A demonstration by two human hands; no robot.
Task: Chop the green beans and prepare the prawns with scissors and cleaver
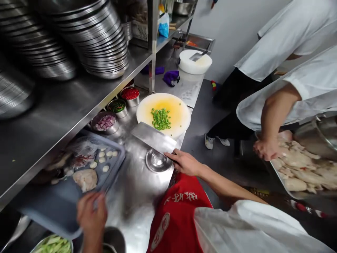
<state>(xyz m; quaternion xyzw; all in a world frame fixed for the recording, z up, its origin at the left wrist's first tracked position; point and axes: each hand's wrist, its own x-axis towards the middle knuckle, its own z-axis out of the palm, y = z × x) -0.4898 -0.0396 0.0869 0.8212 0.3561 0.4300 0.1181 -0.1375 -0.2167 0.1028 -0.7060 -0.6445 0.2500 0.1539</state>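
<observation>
Steel cleaver [154, 137]: handle wrapped tight in the right hand [185, 162], blade flat above the counter, at six o'clock from the chopped green chillies [160, 118] on the round yellowed board [181, 116]. Grey tray [59, 207]: near edge pinched in the left hand [91, 213], fingers closed; it carries garlic cloves [104, 159]. Small steel dish [157, 161] lies just below the blade.

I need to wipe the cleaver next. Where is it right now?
In the head view, the cleaver is centre frame in the right hand, blade resting over the near edge of the round cutting board.
</observation>
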